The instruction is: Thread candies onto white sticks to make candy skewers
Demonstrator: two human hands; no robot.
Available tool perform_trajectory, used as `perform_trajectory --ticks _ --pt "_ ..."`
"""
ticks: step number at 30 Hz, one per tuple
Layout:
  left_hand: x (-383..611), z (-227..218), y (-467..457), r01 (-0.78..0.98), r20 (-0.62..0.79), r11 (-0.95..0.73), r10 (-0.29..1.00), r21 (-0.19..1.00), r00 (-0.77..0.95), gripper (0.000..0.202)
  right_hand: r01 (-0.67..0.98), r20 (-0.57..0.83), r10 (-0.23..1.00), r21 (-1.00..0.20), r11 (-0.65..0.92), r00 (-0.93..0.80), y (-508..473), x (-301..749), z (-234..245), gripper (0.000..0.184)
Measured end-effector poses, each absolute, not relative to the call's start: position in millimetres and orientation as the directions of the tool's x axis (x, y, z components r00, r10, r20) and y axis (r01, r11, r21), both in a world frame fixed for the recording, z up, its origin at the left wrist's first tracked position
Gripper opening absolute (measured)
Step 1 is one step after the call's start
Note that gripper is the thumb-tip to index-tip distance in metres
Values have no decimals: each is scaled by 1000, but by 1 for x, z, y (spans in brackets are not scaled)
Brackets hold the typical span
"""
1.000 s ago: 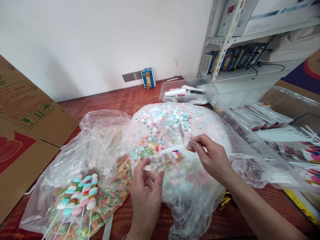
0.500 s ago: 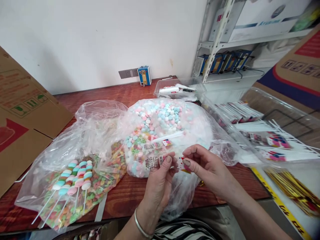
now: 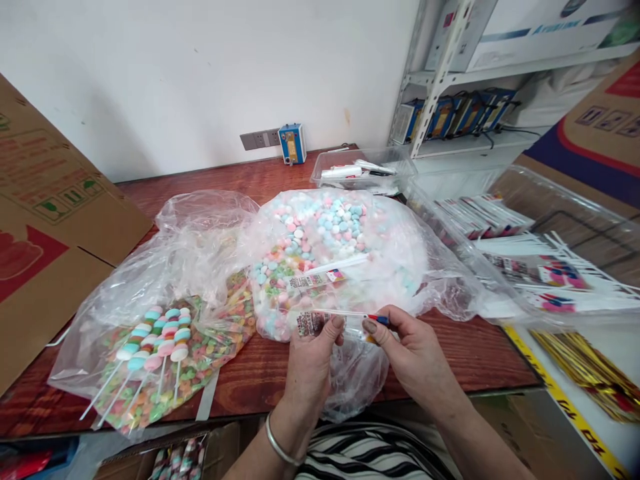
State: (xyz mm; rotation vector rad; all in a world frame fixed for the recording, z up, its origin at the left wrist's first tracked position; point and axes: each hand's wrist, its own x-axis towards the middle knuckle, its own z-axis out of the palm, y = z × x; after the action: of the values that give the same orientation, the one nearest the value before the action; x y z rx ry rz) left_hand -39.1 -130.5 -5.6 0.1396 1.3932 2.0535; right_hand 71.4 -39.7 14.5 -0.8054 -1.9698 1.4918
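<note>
A small clear printed plastic wrapper is stretched between my two hands, above the near edge of the candy bag. My left hand pinches its middle between thumb and finger, with the text-printed end sticking out to the left. My right hand pinches the red and blue printed end. Just beyond, another printed wrapper and white sticks lie on the large clear bag of pastel candies. To the left, several candy skewers rest on a bag of gummy rings.
A clear bin with wrappers and white sticks stands at the right, gold twist ties before it. A clear tray and a blue device sit at the back. Cardboard boxes flank both sides; below the table edge is an open box.
My right hand has closed on the wrapper's printed end, and the wrapper is now pulled straighter between both hands. The view has shifted slightly.
</note>
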Motion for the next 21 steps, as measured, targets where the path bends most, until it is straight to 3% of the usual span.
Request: perform_trajectory --ticks 7,12,15,21 --pt "-40 -2 -124 -557 -356 -321 510 766 -783 45 193 72 736 -944 269 -674 -43 67 7 42" --pt "-46 -9 -126 -694 -392 -232 685 681 -614 38 235 193 710 -858 457 -678 -40 65 12 47" --pt "-48 -11 -125 -762 -400 -282 716 583 -572 34 221 216 693 -847 483 -688 -41 64 12 50" --pt "-58 -11 -124 -843 -504 -443 676 307 -538 35 105 238 761 -922 372 -604 -48 67 22 53"
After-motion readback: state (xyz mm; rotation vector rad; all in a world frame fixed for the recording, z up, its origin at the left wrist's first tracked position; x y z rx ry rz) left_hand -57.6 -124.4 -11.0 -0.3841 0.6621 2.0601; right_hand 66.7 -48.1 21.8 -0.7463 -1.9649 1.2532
